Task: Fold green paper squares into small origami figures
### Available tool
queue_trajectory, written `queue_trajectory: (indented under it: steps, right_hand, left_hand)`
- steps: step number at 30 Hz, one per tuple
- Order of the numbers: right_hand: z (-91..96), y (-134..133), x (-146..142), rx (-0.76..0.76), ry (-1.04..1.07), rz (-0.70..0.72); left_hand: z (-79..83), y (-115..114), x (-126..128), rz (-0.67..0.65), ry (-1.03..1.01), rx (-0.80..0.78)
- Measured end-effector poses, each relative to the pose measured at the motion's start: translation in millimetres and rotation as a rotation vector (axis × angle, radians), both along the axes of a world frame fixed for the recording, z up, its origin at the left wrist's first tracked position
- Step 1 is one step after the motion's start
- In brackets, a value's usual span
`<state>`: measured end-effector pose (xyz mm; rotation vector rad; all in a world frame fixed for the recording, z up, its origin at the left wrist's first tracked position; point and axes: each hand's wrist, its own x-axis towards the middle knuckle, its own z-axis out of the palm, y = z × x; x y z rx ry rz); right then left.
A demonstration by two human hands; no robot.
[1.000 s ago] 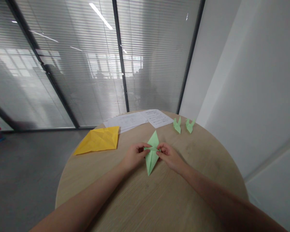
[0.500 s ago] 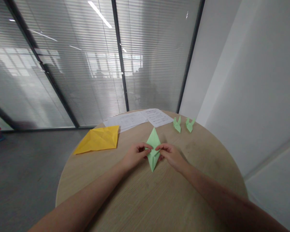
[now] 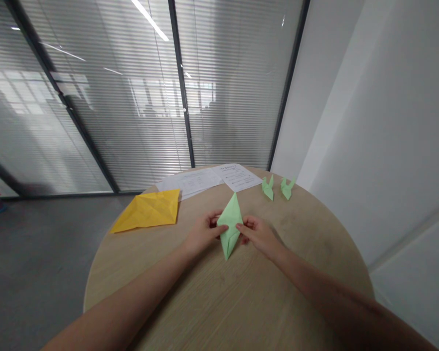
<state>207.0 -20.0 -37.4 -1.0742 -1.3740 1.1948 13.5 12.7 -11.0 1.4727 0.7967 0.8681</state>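
A light green folded paper diamond (image 3: 230, 223) stands tilted just above the round wooden table (image 3: 227, 302), pinched from both sides. My left hand (image 3: 203, 232) grips its left edge with closed fingers. My right hand (image 3: 258, 234) holds its right edge, thumb and fingers pinched. The paper's upper point faces away from me, and its lower point touches or nearly touches the tabletop.
A creased yellow paper sheet (image 3: 149, 210) lies at the table's left. White printed sheets (image 3: 208, 179) rest at the far edge. Two small green folded figures (image 3: 277, 188) stand at the far right. Glass partitions with blinds rise behind; a white wall is to the right.
The green paper was turned and re-gripped between my hands; its folded middle flap, seen earlier, now faces away and a smooth face shows. Both hands stayed in place.
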Motion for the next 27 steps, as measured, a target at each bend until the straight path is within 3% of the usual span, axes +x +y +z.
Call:
queue_trajectory:
  steps: [3, 14, 27]
  right_hand:
    - [1.3, 1, 0, 0.007, -0.024, -0.009]
    - [1.3, -4, -4, -0.021, -0.062, 0.001]
    - [6.0, -7, -3, 0.010, -0.107, -0.044]
  left_hand:
    - [-3.8, 1, -1, -0.022, 0.093, -0.012]
    - [-1.7, -5, 1, 0.085, 0.184, 0.082]
    - [1.3, -9, 2, 0.048, 0.135, 0.020]
